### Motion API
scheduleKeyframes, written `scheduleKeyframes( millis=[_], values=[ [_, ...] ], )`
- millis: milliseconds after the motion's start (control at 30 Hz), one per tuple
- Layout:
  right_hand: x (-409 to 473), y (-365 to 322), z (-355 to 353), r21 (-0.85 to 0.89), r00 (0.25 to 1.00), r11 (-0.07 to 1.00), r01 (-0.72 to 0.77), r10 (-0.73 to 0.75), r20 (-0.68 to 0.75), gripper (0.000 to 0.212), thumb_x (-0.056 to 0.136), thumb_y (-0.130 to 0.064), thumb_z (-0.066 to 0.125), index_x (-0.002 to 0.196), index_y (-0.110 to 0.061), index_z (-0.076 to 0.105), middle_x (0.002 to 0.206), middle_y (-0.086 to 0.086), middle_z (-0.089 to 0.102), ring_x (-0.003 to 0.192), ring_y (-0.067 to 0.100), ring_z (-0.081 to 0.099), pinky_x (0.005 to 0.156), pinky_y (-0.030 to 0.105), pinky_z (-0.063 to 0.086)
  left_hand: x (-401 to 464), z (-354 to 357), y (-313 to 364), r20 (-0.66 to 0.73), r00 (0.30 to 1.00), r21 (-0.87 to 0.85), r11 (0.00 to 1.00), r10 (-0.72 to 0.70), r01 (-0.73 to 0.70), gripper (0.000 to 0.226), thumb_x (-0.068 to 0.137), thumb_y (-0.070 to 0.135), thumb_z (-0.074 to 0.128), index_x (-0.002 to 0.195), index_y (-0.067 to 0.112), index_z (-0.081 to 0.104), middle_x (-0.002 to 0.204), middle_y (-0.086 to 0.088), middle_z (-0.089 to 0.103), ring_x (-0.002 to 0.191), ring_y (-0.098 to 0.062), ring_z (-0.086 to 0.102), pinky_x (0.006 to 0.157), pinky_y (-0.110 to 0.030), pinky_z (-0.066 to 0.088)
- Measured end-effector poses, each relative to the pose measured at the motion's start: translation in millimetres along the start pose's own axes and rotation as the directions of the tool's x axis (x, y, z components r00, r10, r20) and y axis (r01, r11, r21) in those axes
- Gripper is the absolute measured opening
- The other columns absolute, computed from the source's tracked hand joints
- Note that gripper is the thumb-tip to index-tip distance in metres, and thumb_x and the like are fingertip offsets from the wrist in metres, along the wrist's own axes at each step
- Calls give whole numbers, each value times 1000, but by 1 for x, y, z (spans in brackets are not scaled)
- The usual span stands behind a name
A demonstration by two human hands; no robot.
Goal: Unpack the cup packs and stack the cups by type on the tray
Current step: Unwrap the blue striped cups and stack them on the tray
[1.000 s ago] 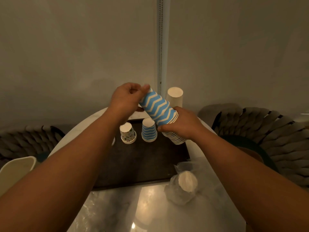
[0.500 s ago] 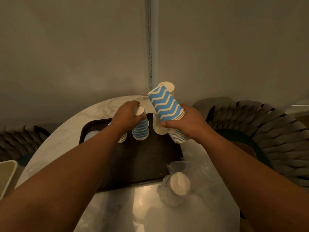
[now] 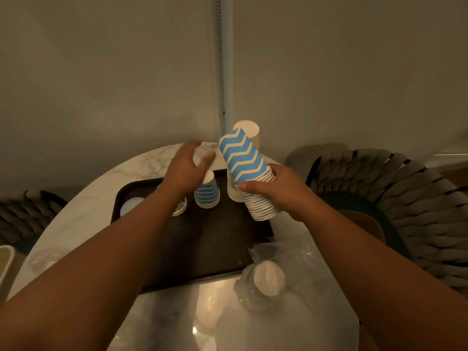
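Note:
My right hand (image 3: 274, 190) grips a long nested stack of blue-and-white zigzag cups (image 3: 244, 165), held tilted above the right end of the dark tray (image 3: 215, 239). On the tray stands a short upside-down stack of the same blue zigzag cups (image 3: 207, 195). My left hand (image 3: 186, 171) hovers just above it, blurred, fingers spread and holding nothing. Behind my right hand rises a tall plain white stack (image 3: 247, 129). My left forearm partly hides a patterned cup stack (image 3: 181, 210). A pale cup (image 3: 131, 206) sits at the tray's left end.
The tray lies on a round marble table (image 3: 83, 211). A clear plastic pack with white cups (image 3: 268, 279) lies on the table in front of the tray, right of centre. Woven chairs (image 3: 405, 198) flank the table. A wall is close behind.
My left hand set a blue cup on the short stack on the tray, let go and lifted up, fingers spreading. My right hand kept the long stack roughly in place.

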State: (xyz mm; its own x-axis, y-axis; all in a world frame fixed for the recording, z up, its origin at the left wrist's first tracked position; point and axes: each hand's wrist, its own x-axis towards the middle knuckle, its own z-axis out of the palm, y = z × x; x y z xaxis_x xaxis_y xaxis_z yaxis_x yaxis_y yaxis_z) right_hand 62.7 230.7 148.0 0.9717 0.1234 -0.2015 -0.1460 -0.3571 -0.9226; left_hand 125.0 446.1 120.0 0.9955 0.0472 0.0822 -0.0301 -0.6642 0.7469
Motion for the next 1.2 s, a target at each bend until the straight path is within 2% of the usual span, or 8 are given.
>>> scheduleKeyframes(
  millis=[67, 133, 267, 400, 567, 867, 1067, 1200],
  values=[
    [1, -3, 2, 73, 997, 997, -12, 6, 71, 40, 66, -37, 84, 103, -27, 70, 97, -6, 75, 87, 10, 71, 84, 35, 57, -5, -19, 36, 31, 995, -567, 819, -90, 92, 45, 97, 44, 49, 132, 16, 50, 122, -1, 59, 109, -20, 57, 88, -33, 47],
    [0, -8, 5, 109, 987, 993, -38, 20, 158, 51, 61, -39, 86, 106, -23, 70, 101, -2, 75, 93, 16, 71, 88, 39, 56, -16, -32, 59, 226, 971, -774, 590, -80, 229, 36, 95, 42, 51, 125, 23, 51, 116, 0, 62, 97, -19, 64, 79, -34, 55],
    [-6, -17, 13, 125, 957, 990, -63, 24, 289, 51, 58, -33, 86, 104, -23, 69, 102, 0, 75, 94, 17, 71, 87, 35, 55, -36, -40, 67, 236, 971, -669, 720, -31, 185, 23, 95, 20, 60, 118, 21, 57, 108, -1, 67, 98, -20, 67, 78, -36, 58],
    [-9, -21, 24, -48, 985, 999, 12, -4, 173, 43, 59, -38, 88, 98, -30, 71, 96, -7, 75, 90, 11, 71, 91, 39, 55, -42, -42, 56, 142, 989, -565, 817, -42, 116, 11, 94, 33, 61, 104, 27, 62, 103, -1, 70, 98, -20, 69, 86, -38, 58],
    [-11, -30, 31, -326, 996, 942, 85, -76, 41, 59, 57, -55, 84, 106, -33, 61, 101, -13, 67, 93, 7, 64, 85, 29, 52, -49, -48, 50, 20, 995, -381, 919, -102, 102, 60, 75, 69, 58, 112, 22, 63, 104, -1, 71, 94, -19, 70, 87, -47, 57],
    [-8, -13, 23, -369, 998, 929, -14, -9, -62, 59, 61, -54, 82, 108, -24, 64, 110, -3, 69, 99, 16, 64, 87, 35, 51, 3, -78, 45, -292, 956, -137, 990, -22, -19, 60, 87, 56, 58, 124, 10, 59, 116, -6, 64, 109, -25, 61, 95, -39, 49],
    [-5, -2, 11, -309, 997, 951, -4, -21, -77, 46, 64, -54, 80, 100, -33, 60, 108, -5, 69, 94, 12, 63, 86, 36, 52, 20, -41, 14, -17, 989, 281, 950, 145, -134, 58, 94, 33, 60, 140, 3, 44, 139, -22, 48, 128, -34, 44, 104, -33, 33],
    [-2, -2, 9, -313, 996, 950, 10, -36, -80, 47, 65, -53, 80, 101, -32, 59, 107, -7, 67, 94, 12, 62, 86, 35, 52, 16, -10, -5, 138, 985, 329, 933, 107, -148, 62, 92, 33, 63, 144, 8, 40, 143, -15, 43, 129, -32, 44, 105, -38, 35]
  ],
)
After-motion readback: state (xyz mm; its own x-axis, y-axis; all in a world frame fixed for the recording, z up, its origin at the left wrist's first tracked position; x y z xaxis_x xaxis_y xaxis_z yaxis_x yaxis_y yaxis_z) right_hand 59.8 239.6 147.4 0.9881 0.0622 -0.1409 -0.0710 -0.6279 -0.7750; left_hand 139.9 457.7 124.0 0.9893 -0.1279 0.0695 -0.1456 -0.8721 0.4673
